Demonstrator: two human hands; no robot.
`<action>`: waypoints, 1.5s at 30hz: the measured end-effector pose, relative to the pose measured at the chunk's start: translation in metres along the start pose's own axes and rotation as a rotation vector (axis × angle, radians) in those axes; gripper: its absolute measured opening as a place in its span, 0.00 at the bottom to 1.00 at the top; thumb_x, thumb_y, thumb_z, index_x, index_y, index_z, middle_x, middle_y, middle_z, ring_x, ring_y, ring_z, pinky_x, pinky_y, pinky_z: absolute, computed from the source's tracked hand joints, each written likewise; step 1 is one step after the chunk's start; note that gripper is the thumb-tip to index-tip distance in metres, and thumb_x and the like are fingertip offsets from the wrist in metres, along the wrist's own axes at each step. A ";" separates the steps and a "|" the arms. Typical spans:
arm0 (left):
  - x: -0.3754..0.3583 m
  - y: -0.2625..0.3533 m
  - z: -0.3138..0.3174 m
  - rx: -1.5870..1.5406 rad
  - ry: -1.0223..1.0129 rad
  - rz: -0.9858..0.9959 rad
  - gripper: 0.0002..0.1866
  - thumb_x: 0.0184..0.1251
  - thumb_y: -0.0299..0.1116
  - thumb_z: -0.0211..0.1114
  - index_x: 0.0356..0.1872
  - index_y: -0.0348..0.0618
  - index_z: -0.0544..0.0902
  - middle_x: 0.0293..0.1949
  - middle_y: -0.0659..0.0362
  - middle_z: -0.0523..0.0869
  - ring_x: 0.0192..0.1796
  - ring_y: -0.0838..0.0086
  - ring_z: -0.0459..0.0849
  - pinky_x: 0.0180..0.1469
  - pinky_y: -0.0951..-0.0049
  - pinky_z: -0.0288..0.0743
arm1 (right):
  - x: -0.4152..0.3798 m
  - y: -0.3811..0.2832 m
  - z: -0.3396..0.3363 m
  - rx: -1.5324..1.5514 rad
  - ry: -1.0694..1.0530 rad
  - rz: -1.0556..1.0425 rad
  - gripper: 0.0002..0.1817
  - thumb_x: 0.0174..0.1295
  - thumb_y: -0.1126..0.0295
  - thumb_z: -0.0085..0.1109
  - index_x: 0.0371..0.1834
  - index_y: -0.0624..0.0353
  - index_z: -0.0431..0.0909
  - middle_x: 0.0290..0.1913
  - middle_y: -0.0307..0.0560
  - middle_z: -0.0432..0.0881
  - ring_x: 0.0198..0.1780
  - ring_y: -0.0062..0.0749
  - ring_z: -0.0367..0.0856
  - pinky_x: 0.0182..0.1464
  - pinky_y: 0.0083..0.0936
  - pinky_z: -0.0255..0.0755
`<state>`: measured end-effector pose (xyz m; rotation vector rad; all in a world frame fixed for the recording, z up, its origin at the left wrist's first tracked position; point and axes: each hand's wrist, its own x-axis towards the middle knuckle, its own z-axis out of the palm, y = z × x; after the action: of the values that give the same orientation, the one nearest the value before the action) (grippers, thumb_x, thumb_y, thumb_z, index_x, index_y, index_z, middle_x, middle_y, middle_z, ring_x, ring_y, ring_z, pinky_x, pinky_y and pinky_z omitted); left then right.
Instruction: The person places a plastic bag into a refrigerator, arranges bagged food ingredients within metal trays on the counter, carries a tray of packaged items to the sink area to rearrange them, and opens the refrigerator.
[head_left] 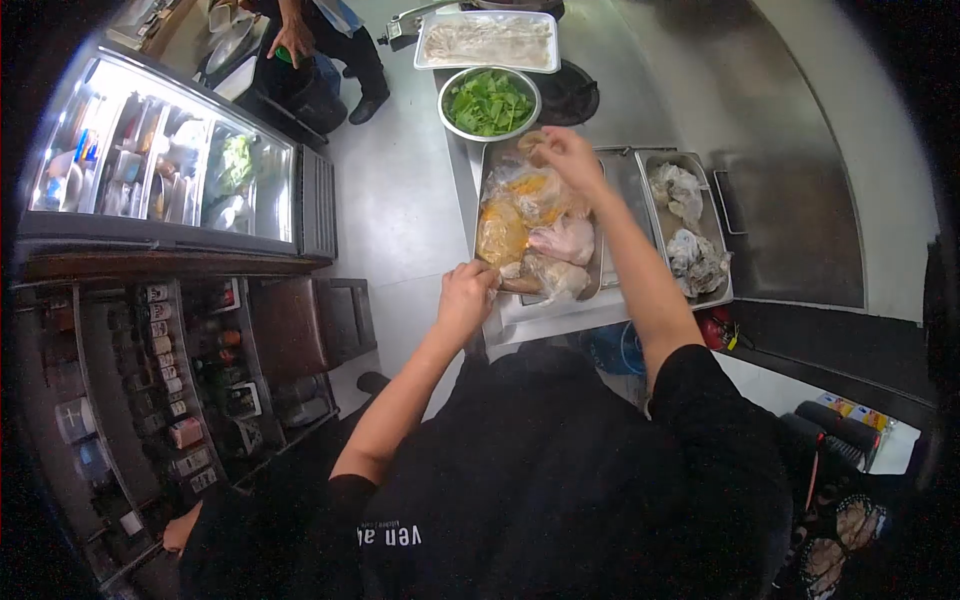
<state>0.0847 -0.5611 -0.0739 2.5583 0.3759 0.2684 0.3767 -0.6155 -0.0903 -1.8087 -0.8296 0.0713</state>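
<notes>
In front of me a metal tray (597, 262) holds several clear plastic bags of food. One bag of yellow-orange food (500, 235) lies at its left side, and a bag of pale pinkish food (562, 240) is to the right of it. A whitish bag (558, 278) rests at the near end. My left hand (468, 295) is at the tray's near left corner, its fingers curled closed beside the plastic; what they grip is hidden. Over the far end, my right hand (570, 162) is closed in a pinch next to a brownish item (534, 146) that I cannot identify.
Beyond the tray stand a bowl of green leaves (489, 104) and a white tray of pale food (488, 42). Another metal tray (722, 290) with crumpled bags sits at right. A lit display fridge (170, 150) is at left. Another person's hand (292, 40) shows at the top.
</notes>
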 end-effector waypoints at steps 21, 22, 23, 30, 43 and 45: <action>0.003 0.006 0.008 0.174 -0.008 -0.019 0.10 0.51 0.28 0.63 0.38 0.45 0.82 0.37 0.59 0.81 0.43 0.62 0.78 0.44 0.61 0.71 | -0.042 -0.023 -0.064 -0.650 -0.369 0.059 0.22 0.52 0.64 0.61 0.49 0.62 0.78 0.45 0.58 0.81 0.46 0.53 0.79 0.52 0.41 0.71; 0.002 0.006 0.007 0.164 -0.009 -0.012 0.12 0.51 0.27 0.63 0.39 0.45 0.83 0.38 0.58 0.81 0.42 0.61 0.79 0.42 0.60 0.71 | -0.033 -0.017 -0.060 -0.641 -0.377 0.048 0.22 0.52 0.64 0.61 0.49 0.62 0.78 0.45 0.58 0.81 0.46 0.53 0.79 0.52 0.41 0.71; 0.001 0.006 0.007 0.171 -0.003 -0.022 0.12 0.51 0.27 0.63 0.39 0.45 0.83 0.38 0.58 0.81 0.42 0.61 0.79 0.42 0.60 0.71 | -0.022 -0.011 -0.056 -0.684 -0.454 0.200 0.25 0.53 0.56 0.60 0.49 0.64 0.79 0.46 0.60 0.81 0.51 0.54 0.77 0.56 0.43 0.68; 0.001 0.007 0.010 0.148 -0.017 -0.076 0.07 0.54 0.31 0.63 0.35 0.47 0.83 0.37 0.60 0.81 0.46 0.66 0.78 0.46 0.61 0.70 | 0.004 0.029 -0.041 -0.745 -0.537 0.330 0.37 0.52 0.37 0.58 0.41 0.68 0.81 0.43 0.64 0.82 0.51 0.56 0.78 0.57 0.42 0.68; 0.002 0.007 0.011 0.152 0.035 -0.021 0.07 0.49 0.26 0.62 0.31 0.42 0.82 0.34 0.57 0.81 0.39 0.60 0.79 0.40 0.60 0.72 | 0.030 0.029 -0.063 -0.594 -0.301 0.232 0.09 0.49 0.66 0.64 0.31 0.58 0.85 0.33 0.59 0.83 0.38 0.52 0.83 0.42 0.41 0.74; 0.003 0.006 0.011 0.148 0.037 -0.011 0.06 0.49 0.26 0.62 0.31 0.42 0.82 0.33 0.56 0.81 0.39 0.60 0.79 0.40 0.60 0.72 | 0.029 0.016 -0.060 -0.726 -0.360 0.223 0.13 0.49 0.66 0.65 0.38 0.57 0.84 0.41 0.55 0.83 0.45 0.49 0.81 0.48 0.40 0.74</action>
<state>0.0915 -0.5708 -0.0798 2.6982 0.4384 0.2937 0.4320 -0.6502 -0.0703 -2.6232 -0.9760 0.2746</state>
